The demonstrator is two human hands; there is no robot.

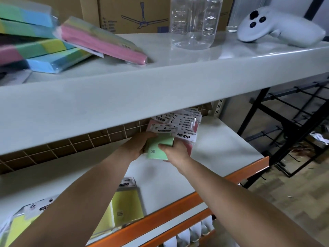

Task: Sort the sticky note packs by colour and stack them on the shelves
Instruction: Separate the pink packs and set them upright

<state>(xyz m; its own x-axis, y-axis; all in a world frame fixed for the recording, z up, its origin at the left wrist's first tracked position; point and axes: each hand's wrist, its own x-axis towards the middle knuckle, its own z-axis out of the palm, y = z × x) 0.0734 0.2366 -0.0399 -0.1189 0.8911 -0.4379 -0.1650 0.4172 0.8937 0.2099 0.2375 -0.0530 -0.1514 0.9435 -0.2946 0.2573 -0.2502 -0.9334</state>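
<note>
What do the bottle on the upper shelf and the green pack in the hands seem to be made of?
Bottle: clear glossy plastic, probably; the box behind shows through its ribbed walls. Green pack, gripped by the left hand and right hand: likely paper notes in shiny film wrap.

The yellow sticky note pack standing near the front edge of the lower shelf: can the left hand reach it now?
Probably not at once. The left hand grips the green sticky note pack farther back; the yellow sticky note pack lies unobstructed beside its forearm.
</note>
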